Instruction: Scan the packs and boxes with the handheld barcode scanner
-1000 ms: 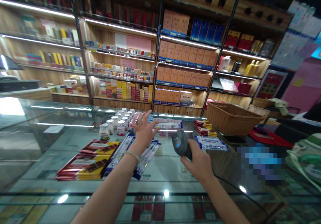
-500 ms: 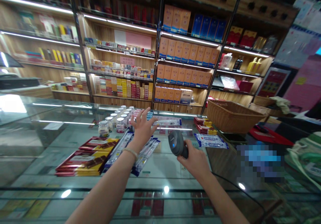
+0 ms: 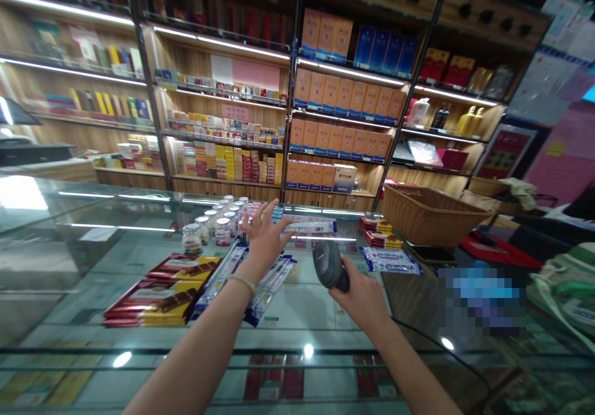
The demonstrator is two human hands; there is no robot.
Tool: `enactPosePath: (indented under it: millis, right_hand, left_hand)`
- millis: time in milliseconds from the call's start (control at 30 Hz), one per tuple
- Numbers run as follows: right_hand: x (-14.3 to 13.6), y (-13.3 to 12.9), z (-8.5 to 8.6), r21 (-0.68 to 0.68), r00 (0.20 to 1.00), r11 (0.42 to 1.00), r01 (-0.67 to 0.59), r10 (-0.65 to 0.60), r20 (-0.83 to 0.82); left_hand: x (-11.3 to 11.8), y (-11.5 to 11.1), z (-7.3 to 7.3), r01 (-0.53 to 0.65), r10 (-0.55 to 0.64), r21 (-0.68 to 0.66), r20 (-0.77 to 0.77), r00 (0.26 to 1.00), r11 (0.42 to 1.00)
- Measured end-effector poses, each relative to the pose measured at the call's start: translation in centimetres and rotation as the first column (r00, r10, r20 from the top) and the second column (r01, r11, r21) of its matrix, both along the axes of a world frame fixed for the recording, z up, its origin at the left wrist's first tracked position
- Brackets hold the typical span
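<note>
My left hand (image 3: pixel 264 236) holds one end of a long blue-and-white packet (image 3: pixel 313 227) between thumb and index finger, the other fingers spread. In my right hand (image 3: pixel 362 294) is a dark grey handheld barcode scanner (image 3: pixel 328 263), its head pointing away from me and close to the packet. More long blue-and-white packets (image 3: pixel 272 285) lie beneath my left wrist, partly covered by the arm. To their left are stacked red-and-yellow chocolate packs (image 3: pixel 158 294). Small lidded jars (image 3: pixel 223 229) stand in rows behind them, some hidden by my left hand.
The glass counter (image 3: pixel 307 322) shows goods beneath its top. Two blue-and-white packets (image 3: pixel 390 260) and a red-and-yellow stack (image 3: pixel 376 232) lie right of the scanner. A wicker basket (image 3: pixel 427 217) stands behind them. A black cable (image 3: pixel 446 350) trails at right. Stocked shelves (image 3: pixel 344 108) line the back.
The blue light on the scanner has gone off. Both hands and the packet stay almost where they were.
</note>
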State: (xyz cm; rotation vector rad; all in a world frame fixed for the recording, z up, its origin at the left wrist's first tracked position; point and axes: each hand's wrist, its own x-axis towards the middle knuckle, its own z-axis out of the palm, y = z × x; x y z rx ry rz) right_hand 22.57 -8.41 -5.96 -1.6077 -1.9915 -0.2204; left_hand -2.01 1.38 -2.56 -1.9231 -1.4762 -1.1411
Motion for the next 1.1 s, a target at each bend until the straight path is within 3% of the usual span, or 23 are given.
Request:
enactPosePath:
  millis: [400,667,1100]
  right_hand:
    - [-0.2,-0.1,0.6,-0.005,0.996,1.0,0.017,-0.017,0.088]
    - [-0.3,0.8,-0.4,0.262,0.985,0.958,-0.116,0.076,0.158]
    - [-0.5,1.1,-1.4,0.194,0.955,0.969,-0.153,0.095,0.279]
  left_hand:
    - [0.0,-0.1,-0.1,0.012,-0.012,-0.005,-0.01,1.0,1.0]
    - [0.1,-0.2,0.0,0.015,-0.015,-0.002,-0.011,1.0,1.0]
    - [0.3,-0.2,0.0,0.026,-0.026,0.004,-0.01,1.0,1.0]
